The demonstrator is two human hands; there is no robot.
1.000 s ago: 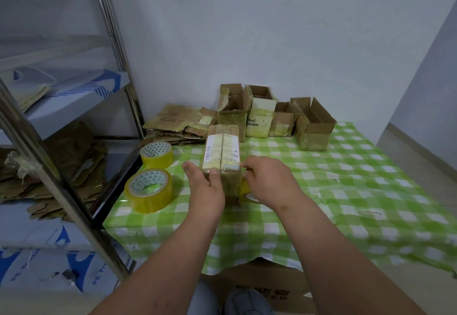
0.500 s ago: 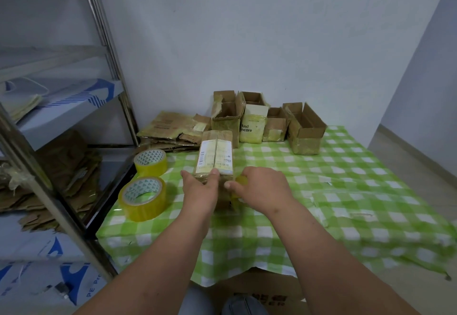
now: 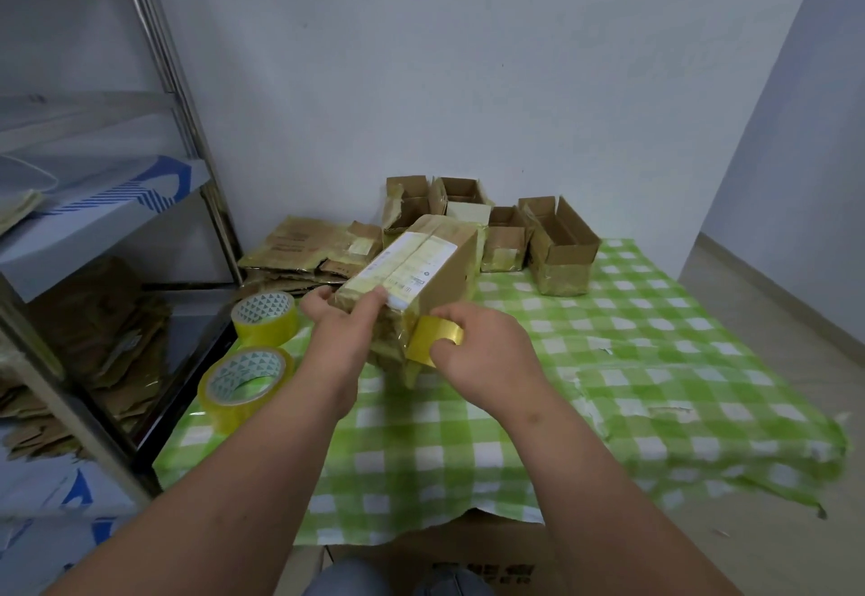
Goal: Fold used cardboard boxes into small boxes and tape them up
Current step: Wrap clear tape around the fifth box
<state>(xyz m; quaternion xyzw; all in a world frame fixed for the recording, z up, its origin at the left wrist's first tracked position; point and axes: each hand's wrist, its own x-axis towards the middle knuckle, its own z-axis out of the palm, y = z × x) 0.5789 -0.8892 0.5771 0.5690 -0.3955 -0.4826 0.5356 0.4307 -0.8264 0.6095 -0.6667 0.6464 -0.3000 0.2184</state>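
Note:
A folded brown cardboard box (image 3: 435,268) with a white label along its top is held tilted above the green checked table (image 3: 632,361). My left hand (image 3: 341,338) grips its near end, thumb on the label. My right hand (image 3: 482,352) holds a roll of yellow tape (image 3: 433,338) against the box's near right side. Two more yellow tape rolls (image 3: 264,317) (image 3: 243,378) lie at the table's left edge. Several open small boxes (image 3: 559,244) stand in a row at the back.
A pile of flattened cardboard (image 3: 309,249) lies at the back left by the wall. A metal shelf rack (image 3: 93,230) with more flat cardboard stands to the left. A large carton (image 3: 468,562) sits under the table's near edge.
The box has been lifted and turned, its far end now pointing up and to the right. My right hand has brought the tape roll into sight against the box's side.

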